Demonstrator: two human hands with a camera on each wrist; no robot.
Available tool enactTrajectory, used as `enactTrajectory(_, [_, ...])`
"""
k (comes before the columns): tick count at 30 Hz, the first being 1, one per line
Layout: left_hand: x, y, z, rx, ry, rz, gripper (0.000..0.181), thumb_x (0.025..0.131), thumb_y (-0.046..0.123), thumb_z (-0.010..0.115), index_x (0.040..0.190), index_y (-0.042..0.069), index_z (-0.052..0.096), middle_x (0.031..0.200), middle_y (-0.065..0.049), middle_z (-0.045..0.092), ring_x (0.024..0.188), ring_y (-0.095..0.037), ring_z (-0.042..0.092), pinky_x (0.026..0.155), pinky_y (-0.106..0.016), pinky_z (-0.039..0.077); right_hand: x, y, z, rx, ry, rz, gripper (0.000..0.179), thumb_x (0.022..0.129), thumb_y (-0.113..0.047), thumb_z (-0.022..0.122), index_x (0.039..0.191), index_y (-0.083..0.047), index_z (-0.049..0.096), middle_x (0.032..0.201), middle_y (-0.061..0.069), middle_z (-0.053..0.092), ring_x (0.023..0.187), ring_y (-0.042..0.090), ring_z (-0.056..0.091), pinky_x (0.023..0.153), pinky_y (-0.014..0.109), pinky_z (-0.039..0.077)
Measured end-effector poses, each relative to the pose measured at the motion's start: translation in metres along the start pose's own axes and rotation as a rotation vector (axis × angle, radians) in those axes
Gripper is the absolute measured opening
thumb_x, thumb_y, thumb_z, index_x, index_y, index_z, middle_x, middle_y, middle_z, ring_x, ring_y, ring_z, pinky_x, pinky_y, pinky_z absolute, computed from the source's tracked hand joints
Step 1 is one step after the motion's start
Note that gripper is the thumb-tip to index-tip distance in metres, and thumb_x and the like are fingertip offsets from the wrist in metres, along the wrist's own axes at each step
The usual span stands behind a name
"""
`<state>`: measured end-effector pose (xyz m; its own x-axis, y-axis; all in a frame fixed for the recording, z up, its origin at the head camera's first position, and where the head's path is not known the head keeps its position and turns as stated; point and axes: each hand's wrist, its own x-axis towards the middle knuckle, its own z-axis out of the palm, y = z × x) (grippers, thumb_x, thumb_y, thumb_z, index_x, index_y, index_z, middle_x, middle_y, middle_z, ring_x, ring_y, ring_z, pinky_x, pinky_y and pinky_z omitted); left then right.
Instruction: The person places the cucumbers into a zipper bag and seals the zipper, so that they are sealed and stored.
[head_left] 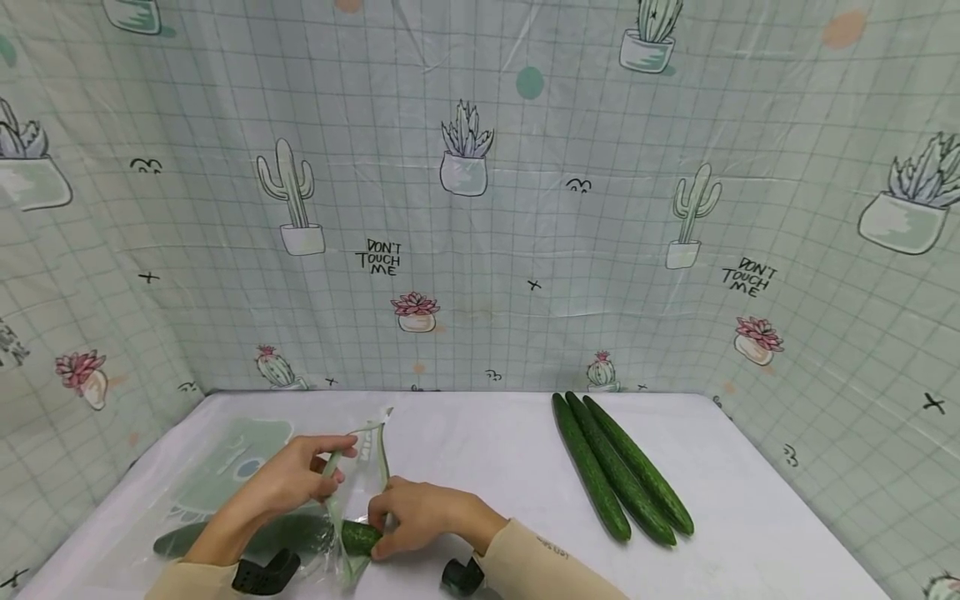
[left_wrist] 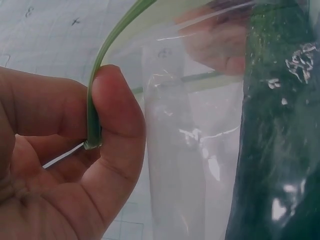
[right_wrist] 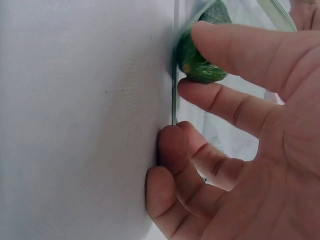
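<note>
A clear zip bag [head_left: 238, 429] with a green rim lies at the left of the table, a cucumber [head_left: 360, 538] partly inside it. My left hand [head_left: 300, 475] pinches the bag's green rim [left_wrist: 95, 107] between thumb and forefinger, holding the mouth up and apart. At the mouth, my right hand [head_left: 423, 510] grips the cucumber's protruding end [right_wrist: 200, 62] with thumb and forefinger. Its other fingers [right_wrist: 172, 147] are bent against the table beside the lower rim. Most of this cucumber shows through the plastic, partly behind the left wrist.
Three loose cucumbers [head_left: 618, 475] lie side by side at the right of the white table [head_left: 480, 450]. A curtain [head_left: 480, 225] printed with cacti surrounds the table at the back and sides. Dark wrist devices [head_left: 266, 573] sit on both wrists.
</note>
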<state>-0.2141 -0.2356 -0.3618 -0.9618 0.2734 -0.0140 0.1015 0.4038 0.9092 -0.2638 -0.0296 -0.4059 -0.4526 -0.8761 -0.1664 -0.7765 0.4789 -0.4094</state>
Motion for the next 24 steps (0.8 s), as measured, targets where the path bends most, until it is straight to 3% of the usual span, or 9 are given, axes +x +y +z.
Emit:
enactTrajectory(8, [0.0, 0.0, -0.001, 0.009, 0.01, -0.001, 0.064, 0.078, -0.013, 0.058, 0.139, -0.013, 0.039, 0.128, -0.031, 0.049, 0.072, -0.02, 0.052, 0.056, -0.035, 0.048, 0.004, -0.015, 0.003, -0.055, 0.05, 0.091, 0.019, 0.091, -0.043, 0.061, 0.104, -0.03, 0.061, 0.091, -0.009, 0.052, 0.079, 0.004, 0.045, 0.062, 0.023, 0.042])
enactTrajectory(14, [0.0, 0.0, -0.003, 0.011, 0.012, 0.013, 0.064, 0.077, -0.014, 0.057, 0.139, -0.013, 0.039, 0.127, -0.031, 0.05, 0.071, -0.02, 0.051, 0.055, -0.039, 0.051, 0.007, -0.013, 0.005, -0.061, 0.07, 0.126, 0.014, 0.088, -0.041, 0.066, 0.094, -0.029, 0.062, 0.089, -0.01, 0.048, 0.076, 0.004, 0.044, 0.059, 0.024, 0.041])
enactTrajectory(17, [0.0, -0.001, -0.003, 0.013, 0.012, 0.013, 0.064, 0.078, -0.014, 0.057, 0.139, -0.014, 0.038, 0.127, -0.032, 0.05, 0.07, -0.019, 0.052, 0.055, -0.038, 0.05, 0.008, -0.009, 0.006, -0.034, 0.102, 0.086, 0.013, 0.085, -0.037, 0.071, 0.086, -0.026, 0.064, 0.085, -0.013, 0.051, 0.075, 0.0, 0.045, 0.059, 0.021, 0.041])
enactTrajectory(24, [0.0, -0.002, -0.003, 0.005, 0.013, 0.009, 0.065, 0.076, -0.014, 0.056, 0.139, -0.014, 0.039, 0.129, -0.033, 0.048, 0.071, -0.019, 0.051, 0.056, -0.04, 0.052, 0.017, 0.001, 0.006, -0.04, 0.196, -0.118, 0.013, 0.078, -0.026, 0.079, 0.084, -0.02, 0.069, 0.083, -0.016, 0.054, 0.076, -0.003, 0.047, 0.07, 0.011, 0.039])
